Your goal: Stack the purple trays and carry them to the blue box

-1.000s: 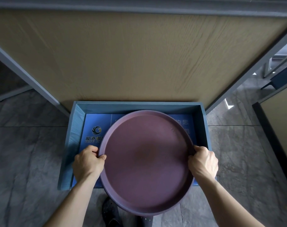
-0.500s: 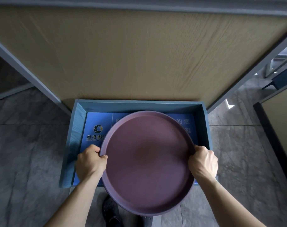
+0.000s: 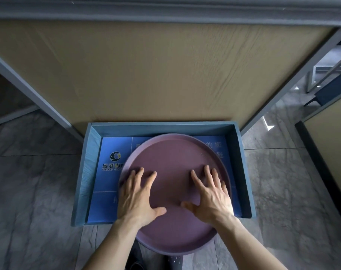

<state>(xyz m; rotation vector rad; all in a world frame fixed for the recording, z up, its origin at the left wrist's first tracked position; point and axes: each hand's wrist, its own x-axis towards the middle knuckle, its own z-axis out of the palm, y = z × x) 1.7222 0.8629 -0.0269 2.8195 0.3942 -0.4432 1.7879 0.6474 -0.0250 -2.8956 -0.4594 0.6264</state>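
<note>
While the head camera looks down, the purple tray (image 3: 173, 158) lies partly in the blue box (image 3: 88, 172), its near edge jutting out over the box's open front above the grey floor (image 3: 29, 191). Whether more than one tray is stacked there cannot be told. Both hands are open, palms down and fingers spread, flat on the tray's inner surface: the left hand (image 3: 136, 195) near its left rim, the right hand (image 3: 210, 195) towards its right. Behind the box stands a tan wood panel (image 3: 156, 75).

Both hands (image 3: 138, 199) (image 3: 212, 199) lie flat, fingers spread, on the purple tray (image 3: 173, 162).
</note>
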